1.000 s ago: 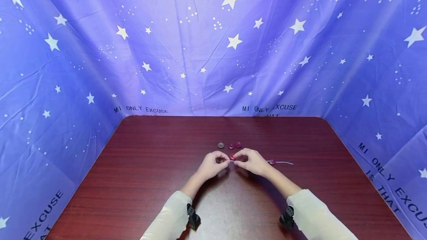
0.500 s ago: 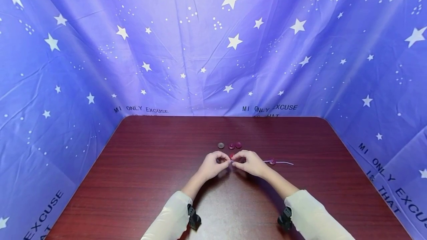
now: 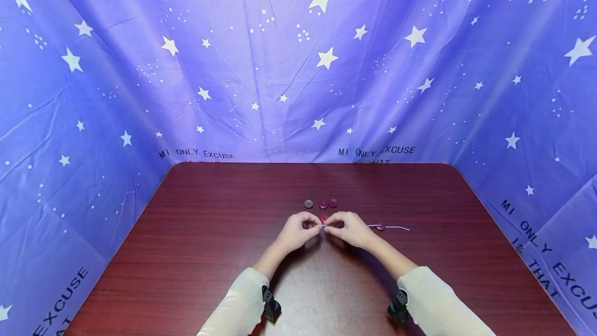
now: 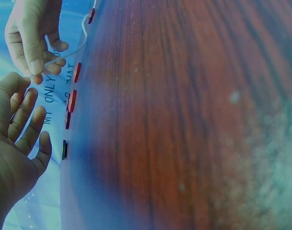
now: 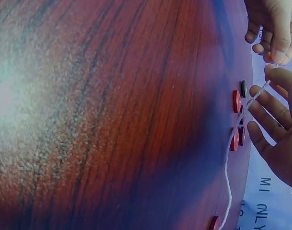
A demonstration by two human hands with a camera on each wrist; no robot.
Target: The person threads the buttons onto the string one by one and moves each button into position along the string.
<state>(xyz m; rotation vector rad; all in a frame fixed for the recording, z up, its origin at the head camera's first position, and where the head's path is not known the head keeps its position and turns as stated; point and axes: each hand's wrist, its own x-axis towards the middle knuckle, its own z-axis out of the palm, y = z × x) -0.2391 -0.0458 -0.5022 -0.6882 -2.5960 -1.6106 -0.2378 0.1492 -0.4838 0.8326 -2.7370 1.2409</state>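
Observation:
Above the table, my left hand (image 3: pixel 295 231) and right hand (image 3: pixel 351 228) meet fingertip to fingertip. Each pinches a thin white cord (image 5: pixel 228 167) between thumb and forefinger, the other fingers loosely bent. Only a tiny bit of cord shows between the two pinches. From the right hand the cord hangs down to the tabletop and runs off rightward, passing at a dark red button (image 3: pixel 380 226). Just beyond the fingertips lies a bright red button (image 3: pixel 324 218), partly covered by the right hand in the head view.
Behind the hands lie a grey-brown button (image 3: pixel 309 204), a dark red button (image 3: pixel 323 205) and a magenta button (image 3: pixel 333 203), close together. The dark red wooden table (image 3: pixel 210 206) is bordered by a blue star-printed curtain (image 3: pixel 261 66) at the back and sides.
My right hand has shifted slightly left, narrowing the gap to the left hand and covering more of the bright red button. The left hand has barely moved, and the buttons lie where they were.

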